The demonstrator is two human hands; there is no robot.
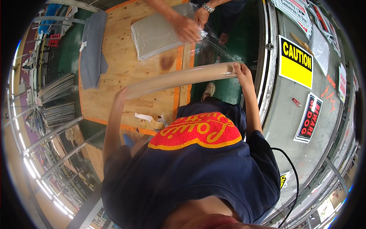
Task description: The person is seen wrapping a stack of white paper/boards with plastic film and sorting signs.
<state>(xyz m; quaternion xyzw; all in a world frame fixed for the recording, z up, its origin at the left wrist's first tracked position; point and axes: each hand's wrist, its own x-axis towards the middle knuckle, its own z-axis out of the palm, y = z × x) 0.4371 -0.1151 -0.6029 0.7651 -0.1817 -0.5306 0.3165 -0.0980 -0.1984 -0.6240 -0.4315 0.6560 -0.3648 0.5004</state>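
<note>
Plywood bench point(118, 49), orange-edged. You hold the tan roll point(181, 78) up across its right edge, left hand point(121, 94) and right hand point(243, 72) each grasping an end. Likely light, stiffish, slick under glossy clear film point(227, 71); best grip both ends, sparing the middle from creasing.

Here's green floor point(70, 59) showing either side of a plywood tabletop point(118, 65) edged in orange! Over right runs a long grey worktop point(280, 108), while bright strip lights point(29, 167) blaze down the far left
</note>
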